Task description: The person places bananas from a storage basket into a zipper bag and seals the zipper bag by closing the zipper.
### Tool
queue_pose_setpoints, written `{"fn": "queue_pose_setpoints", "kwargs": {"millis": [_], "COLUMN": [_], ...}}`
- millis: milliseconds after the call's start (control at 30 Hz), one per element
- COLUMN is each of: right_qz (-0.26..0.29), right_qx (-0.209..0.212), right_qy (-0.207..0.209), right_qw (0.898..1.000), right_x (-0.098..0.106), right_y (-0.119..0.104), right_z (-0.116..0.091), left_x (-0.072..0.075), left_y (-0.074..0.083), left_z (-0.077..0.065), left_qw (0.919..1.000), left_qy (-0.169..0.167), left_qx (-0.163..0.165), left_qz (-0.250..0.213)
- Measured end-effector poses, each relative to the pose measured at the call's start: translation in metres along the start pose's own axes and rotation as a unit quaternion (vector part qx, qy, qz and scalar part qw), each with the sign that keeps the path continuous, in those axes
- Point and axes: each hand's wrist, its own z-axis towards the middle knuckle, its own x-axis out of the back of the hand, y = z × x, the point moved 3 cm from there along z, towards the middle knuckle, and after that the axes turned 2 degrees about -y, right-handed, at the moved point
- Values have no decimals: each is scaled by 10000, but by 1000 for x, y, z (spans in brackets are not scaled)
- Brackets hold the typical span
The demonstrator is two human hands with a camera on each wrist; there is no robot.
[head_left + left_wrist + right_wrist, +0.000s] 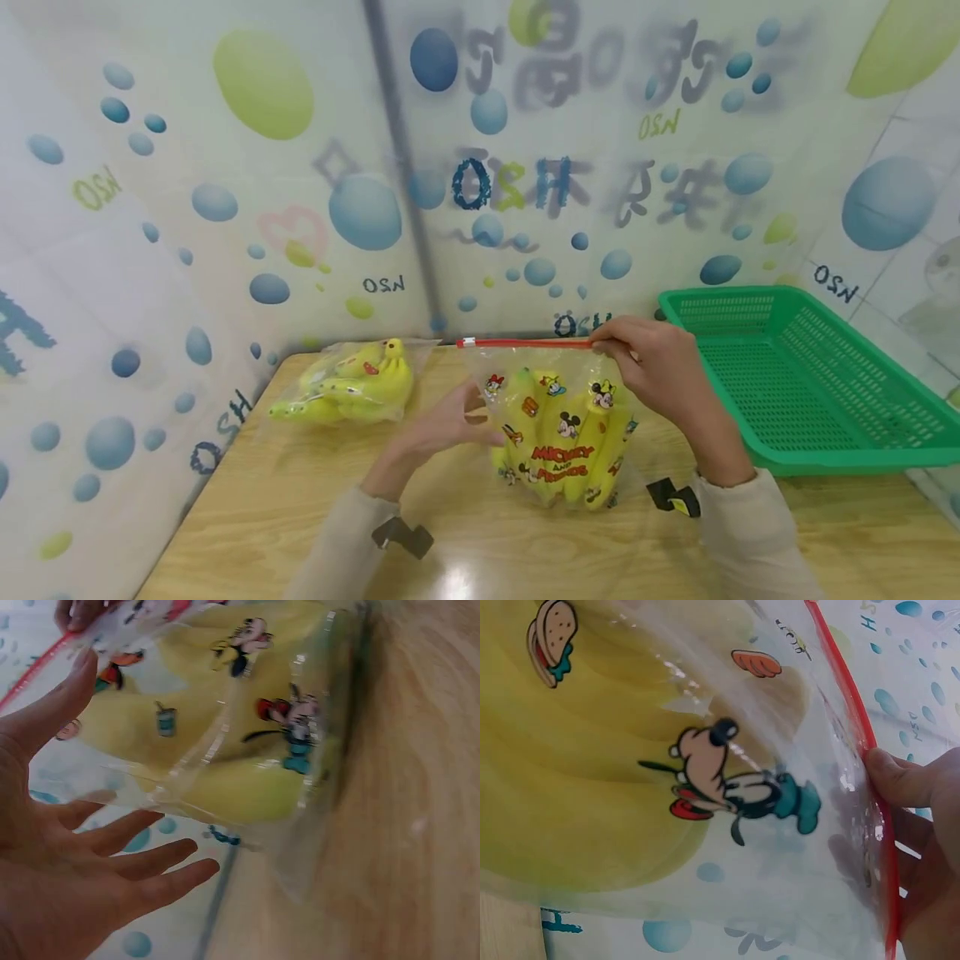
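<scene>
A clear zip bag printed with cartoon characters holds a bunch of bananas and hangs upright over the table. My right hand pinches its red zip strip near the right end. At the strip's left end sits a white slider. My left hand is beside the bag's left side; in the left wrist view its fingers are spread, with the thumb near the plastic. Whether it touches the bag I cannot tell. The right wrist view shows the right thumb on the red strip.
Another clear bag with bananas lies at the back left of the wooden table. A green plastic basket stands on the right. Behind the table hangs a patterned curtain with bubble prints.
</scene>
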Motion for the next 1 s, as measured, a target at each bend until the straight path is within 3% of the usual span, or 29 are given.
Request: {"fn": "queue_pose_setpoints", "kwargs": {"millis": [100, 233, 333, 433, 533, 600, 667, 767, 867, 1000], "right_qz": [-27, -120, -54, 198, 618, 971, 1441, 2331, 3135, 3708], "right_qx": [-15, -167, -600, -1460, -2438, -2710, -2590, -2245, -2354, -2723], "right_qy": [7, 85, 78, -218, -984, -1827, -2790, -3884, -4169, -3938], "right_qw": [10000, 9998, 9982, 9888, 9628, 9401, 9134, 8628, 8201, 7958], "right_x": [-1, 0, 5, 10, 7, 3, -5, -20, -39, -61], "right_y": [4, 11, 17, 25, 37, 46, 53, 56, 53, 48], "right_z": [-1, -5, -9, -19, -37, -52, -67, -83, -89, -89], "left_x": [-9, -18, -22, -22, -20, -18, -16, -16, -17, -16], "left_y": [-20, -29, -32, -35, -38, -40, -42, -45, -46, -46], "left_z": [7, 14, 17, 17, 15, 14, 13, 15, 15, 14], "left_qw": [9983, 9976, 9978, 9983, 9981, 9976, 9971, 9967, 9966, 9948], "left_qy": [-431, -321, -149, 83, 317, 408, 448, 457, 491, 710], "left_qx": [169, 129, 175, 275, 403, 472, 555, 592, 591, 613], "left_qz": [-347, -602, -630, -512, -346, -289, -278, -305, -312, -408]}}
